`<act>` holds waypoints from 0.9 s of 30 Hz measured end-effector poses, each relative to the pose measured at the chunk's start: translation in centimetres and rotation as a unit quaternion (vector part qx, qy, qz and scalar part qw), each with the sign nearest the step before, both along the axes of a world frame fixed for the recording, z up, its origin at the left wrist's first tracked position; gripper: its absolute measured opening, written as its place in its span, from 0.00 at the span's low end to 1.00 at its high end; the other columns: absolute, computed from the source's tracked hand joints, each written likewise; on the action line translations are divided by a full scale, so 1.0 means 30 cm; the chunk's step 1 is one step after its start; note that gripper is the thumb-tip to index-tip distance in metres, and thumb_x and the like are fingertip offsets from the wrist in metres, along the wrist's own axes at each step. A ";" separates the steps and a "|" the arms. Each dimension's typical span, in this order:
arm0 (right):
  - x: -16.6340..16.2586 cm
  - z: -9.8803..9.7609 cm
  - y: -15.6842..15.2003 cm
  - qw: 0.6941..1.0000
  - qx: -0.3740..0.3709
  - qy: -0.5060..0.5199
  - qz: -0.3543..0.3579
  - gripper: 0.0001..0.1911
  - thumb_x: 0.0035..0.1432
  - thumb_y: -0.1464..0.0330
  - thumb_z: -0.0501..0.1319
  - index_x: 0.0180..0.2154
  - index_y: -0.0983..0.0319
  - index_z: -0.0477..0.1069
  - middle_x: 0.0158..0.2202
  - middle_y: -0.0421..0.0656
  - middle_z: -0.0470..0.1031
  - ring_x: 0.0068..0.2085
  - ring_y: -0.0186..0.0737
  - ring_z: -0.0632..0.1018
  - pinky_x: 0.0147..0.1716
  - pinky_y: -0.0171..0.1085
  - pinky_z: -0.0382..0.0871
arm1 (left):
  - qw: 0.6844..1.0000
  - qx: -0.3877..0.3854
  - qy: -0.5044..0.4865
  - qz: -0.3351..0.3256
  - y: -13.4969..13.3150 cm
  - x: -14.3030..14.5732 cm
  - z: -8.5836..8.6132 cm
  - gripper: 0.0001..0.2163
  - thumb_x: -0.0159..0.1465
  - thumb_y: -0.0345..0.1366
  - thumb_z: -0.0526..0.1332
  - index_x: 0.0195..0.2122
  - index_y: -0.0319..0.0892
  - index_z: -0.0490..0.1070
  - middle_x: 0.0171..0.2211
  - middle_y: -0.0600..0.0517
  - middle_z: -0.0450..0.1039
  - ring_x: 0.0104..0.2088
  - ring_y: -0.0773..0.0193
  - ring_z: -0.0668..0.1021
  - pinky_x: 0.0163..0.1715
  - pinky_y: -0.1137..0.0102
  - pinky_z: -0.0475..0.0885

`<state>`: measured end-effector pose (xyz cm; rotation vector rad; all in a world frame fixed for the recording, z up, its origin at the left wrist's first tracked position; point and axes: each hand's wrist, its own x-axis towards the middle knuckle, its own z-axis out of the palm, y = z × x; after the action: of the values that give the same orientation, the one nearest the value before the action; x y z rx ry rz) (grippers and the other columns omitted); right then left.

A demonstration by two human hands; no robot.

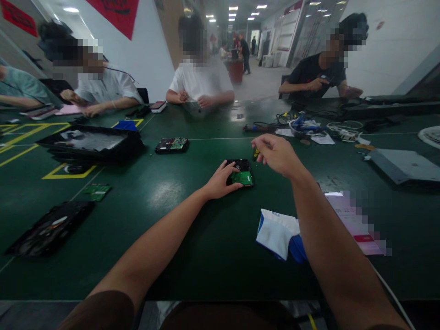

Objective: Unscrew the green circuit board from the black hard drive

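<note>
A hard drive (243,178) lies on the green table with its circuit board facing up. My left hand (223,181) grips it from the left, thumb at the near edge and fingers over the far side. Just beyond the drive's right side, my right hand (271,153) is raised with its fingers closed around a screwdriver (256,153), of which only a short black and yellow part of the handle shows. The screwdriver's tip cannot be made out. Another hard drive (172,145) lies farther back to the left.
Black trays (92,144) and a dark casing (51,227) lie left, near a loose green board (97,191). A white-and-blue cloth (277,231) and a pink sheet (357,224) are beside my right forearm. Cables (305,124) and a grey metal box (405,165) lie right. Several people sit opposite.
</note>
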<state>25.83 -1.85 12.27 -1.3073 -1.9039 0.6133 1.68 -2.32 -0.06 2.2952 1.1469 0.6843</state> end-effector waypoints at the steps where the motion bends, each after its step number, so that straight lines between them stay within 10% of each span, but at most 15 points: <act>1: 0.000 0.002 0.000 1.000 0.011 -0.011 -0.002 0.18 0.72 0.53 0.56 0.45 0.59 0.78 0.32 0.44 0.81 0.30 0.40 0.80 0.33 0.41 0.72 | 1.000 -0.001 -0.001 0.000 0.000 0.000 0.000 0.29 0.65 0.52 0.69 0.63 0.47 0.68 0.76 0.42 0.56 0.78 0.41 0.45 0.74 0.40 0.50; 7: -0.009 0.018 -0.018 0.995 0.034 -0.028 -0.084 0.12 0.67 0.58 0.62 0.37 0.59 0.76 0.35 0.45 0.83 0.30 0.40 0.79 0.37 0.43 0.71 | 1.000 -0.004 -0.001 -0.002 -0.002 -0.002 0.004 0.29 0.65 0.52 0.69 0.64 0.47 0.68 0.76 0.43 0.55 0.78 0.41 0.45 0.74 0.41 0.50; 15: -0.006 -0.002 -0.005 1.000 -0.007 0.020 -0.003 0.19 0.73 0.52 0.54 0.45 0.58 0.76 0.34 0.44 0.82 0.28 0.39 0.80 0.31 0.40 0.73 | 1.000 -0.002 0.005 0.001 0.001 -0.001 -0.001 0.30 0.65 0.53 0.68 0.64 0.47 0.68 0.76 0.43 0.55 0.78 0.41 0.45 0.74 0.41 0.50; 22: -0.009 0.023 -0.020 0.991 0.049 -0.043 -0.114 0.11 0.66 0.59 0.65 0.36 0.59 0.76 0.35 0.46 0.83 0.32 0.44 0.81 0.39 0.44 0.73 | 1.000 -0.012 0.001 -0.004 0.004 -0.005 -0.002 0.30 0.65 0.54 0.68 0.64 0.47 0.68 0.76 0.43 0.53 0.78 0.40 0.44 0.74 0.41 0.49; 27: -0.010 0.008 -0.011 0.999 0.023 0.008 -0.044 0.15 0.71 0.56 0.59 0.39 0.59 0.77 0.34 0.44 0.83 0.24 0.36 0.78 0.31 0.40 0.72 | 1.000 -0.003 -0.006 -0.004 0.005 -0.004 -0.007 0.30 0.65 0.53 0.69 0.64 0.46 0.68 0.76 0.42 0.55 0.78 0.40 0.45 0.74 0.41 0.50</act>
<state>25.54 -2.19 12.52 -1.3439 -1.8266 0.5306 1.56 -2.17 -0.26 2.2878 1.1320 0.6895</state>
